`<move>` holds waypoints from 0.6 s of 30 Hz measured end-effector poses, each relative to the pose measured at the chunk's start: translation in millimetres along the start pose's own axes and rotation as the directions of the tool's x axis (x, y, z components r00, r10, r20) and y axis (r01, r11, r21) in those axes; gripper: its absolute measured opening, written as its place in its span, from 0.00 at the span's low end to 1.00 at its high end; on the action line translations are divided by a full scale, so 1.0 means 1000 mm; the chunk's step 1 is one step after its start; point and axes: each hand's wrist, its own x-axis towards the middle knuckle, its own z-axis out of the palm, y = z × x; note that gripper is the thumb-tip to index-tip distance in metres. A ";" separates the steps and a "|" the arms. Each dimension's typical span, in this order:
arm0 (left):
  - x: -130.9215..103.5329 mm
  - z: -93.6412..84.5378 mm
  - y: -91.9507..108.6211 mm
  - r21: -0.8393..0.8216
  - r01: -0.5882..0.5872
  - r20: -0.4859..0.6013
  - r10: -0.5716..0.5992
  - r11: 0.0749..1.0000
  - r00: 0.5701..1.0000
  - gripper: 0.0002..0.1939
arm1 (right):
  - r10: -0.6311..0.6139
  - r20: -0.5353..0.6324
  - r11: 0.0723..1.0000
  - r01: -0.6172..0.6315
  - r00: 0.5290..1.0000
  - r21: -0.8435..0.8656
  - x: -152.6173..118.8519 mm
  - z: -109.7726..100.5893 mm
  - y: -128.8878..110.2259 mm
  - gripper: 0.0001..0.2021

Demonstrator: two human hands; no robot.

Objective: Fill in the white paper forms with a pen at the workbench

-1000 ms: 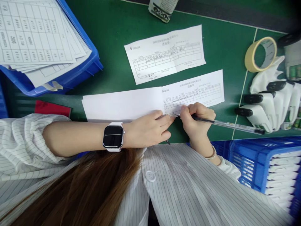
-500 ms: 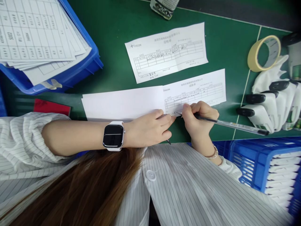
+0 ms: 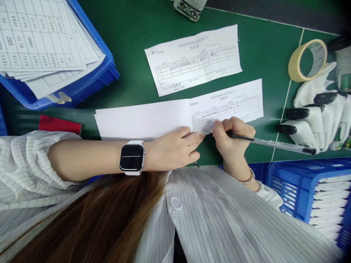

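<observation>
Right hand [image 3: 233, 140] grips pen [image 3: 274, 144], tip on pad [image 3: 142, 118]. Left hand [image 3: 172, 151] on pad's lower edge, grip unclear. Slip [image 3: 194, 60] above pad.

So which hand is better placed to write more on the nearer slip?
Right, I'd judge: the right hand holds the pen, tip at the nearer slip, while the left hand rests at the paper's edge.

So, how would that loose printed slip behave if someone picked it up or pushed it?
The loose slip would probably feel very light and floppy, as it looks like a single thin sheet. The crease across it suggests it may bend there first. Lying nearly flat on the green table, it would likely slide rather than tip.
</observation>
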 end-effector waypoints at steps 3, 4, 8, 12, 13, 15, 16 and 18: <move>0.000 0.000 0.000 0.009 -0.013 0.018 0.013 1.000 1.000 0.10 | -0.001 -0.005 1.000 0.001 1.000 0.024 -0.001 0.000 0.001 0.20; 0.000 0.000 0.000 0.011 -0.016 0.026 0.016 1.000 1.000 0.10 | -0.001 -0.004 1.000 0.001 1.000 0.027 -0.001 0.000 0.001 0.20; 0.000 0.000 0.000 0.020 -0.020 0.048 0.019 1.000 0.999 0.11 | -0.008 -0.012 1.000 0.009 1.000 0.025 0.000 0.000 0.000 0.19; 0.000 0.000 0.000 0.021 -0.021 0.053 0.020 1.000 0.998 0.11 | -0.013 0.003 0.999 0.013 1.000 0.039 0.000 0.000 -0.002 0.19; 0.000 0.000 0.000 0.021 -0.019 0.051 0.018 1.000 0.999 0.11 | -0.013 0.006 0.999 0.013 1.000 0.040 0.000 0.000 -0.002 0.19; 0.000 0.000 0.000 0.022 -0.014 0.044 0.013 1.000 0.999 0.11 | -0.009 0.011 0.999 0.009 1.000 0.045 0.000 0.000 -0.002 0.19; 0.000 0.000 0.000 0.021 -0.012 0.040 0.011 1.000 0.999 0.10 | -0.005 0.006 0.999 0.005 1.000 0.048 0.000 0.000 -0.002 0.20; 0.000 0.000 0.000 0.016 -0.012 0.036 0.011 1.000 0.999 0.10 | 0.005 -0.024 0.999 -0.004 1.000 0.053 -0.001 0.000 0.000 0.20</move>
